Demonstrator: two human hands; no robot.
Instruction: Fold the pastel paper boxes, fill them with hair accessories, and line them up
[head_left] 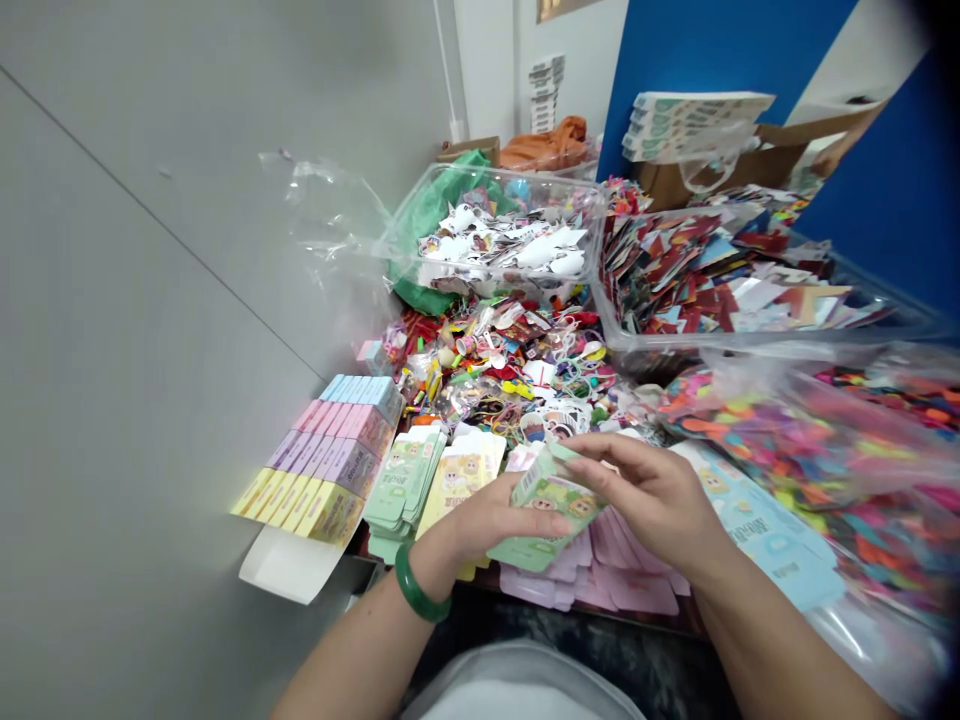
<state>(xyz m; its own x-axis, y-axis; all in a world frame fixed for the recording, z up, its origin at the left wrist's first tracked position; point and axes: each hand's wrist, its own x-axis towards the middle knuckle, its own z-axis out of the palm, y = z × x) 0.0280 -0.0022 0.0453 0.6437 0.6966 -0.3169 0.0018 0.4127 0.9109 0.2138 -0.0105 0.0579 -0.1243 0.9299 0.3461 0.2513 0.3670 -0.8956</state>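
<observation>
Closest come the left hand [487, 530] and right hand [649, 495], fingers [600, 455] pinching one green carton [544, 510], with folded pastel cartons [322, 460] in rows left of the fingers, flat pink blanks [607, 570] below them.

A cramped packing workroom or small workshop: clear plastic tubs [510, 180] heaped with printed paper pieces crowd the upper middle of the frame, rows of flat pastel paper cartons [322, 460] lie at centre left, and a brown cardboard shipping box [660, 180] sits at upper right beside a blue wall panel [690, 80].
</observation>
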